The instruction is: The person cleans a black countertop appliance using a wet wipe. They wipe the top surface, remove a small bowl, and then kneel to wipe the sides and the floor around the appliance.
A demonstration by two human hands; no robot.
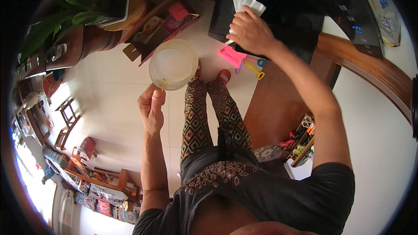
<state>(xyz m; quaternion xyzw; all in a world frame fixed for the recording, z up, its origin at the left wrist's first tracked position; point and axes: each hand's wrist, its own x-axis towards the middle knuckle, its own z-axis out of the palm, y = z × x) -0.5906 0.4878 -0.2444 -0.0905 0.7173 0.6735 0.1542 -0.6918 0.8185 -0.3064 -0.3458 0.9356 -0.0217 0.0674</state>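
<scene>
My left hand (151,109) grips the edge of a round, translucent bowl (173,63) with textured walls, thumb uppermost. The bowl is held out over the tiled floor, and a whitish patch shows in its middle. My right hand (250,32) clasps a crumpled white tissue or cloth (249,2), which fans out beyond the fingers. Behind that hand is a glossy black appliance or cabinet surface (290,9); whether the tissue touches it I cannot tell.
Pink, yellow and blue toy tools (232,56) lie on the floor by my slippers (224,75). An open red box (160,26) stands left of them, near a potted plant (81,16). At the right are a black panel with a lit display (356,29) and a printed bag (382,9).
</scene>
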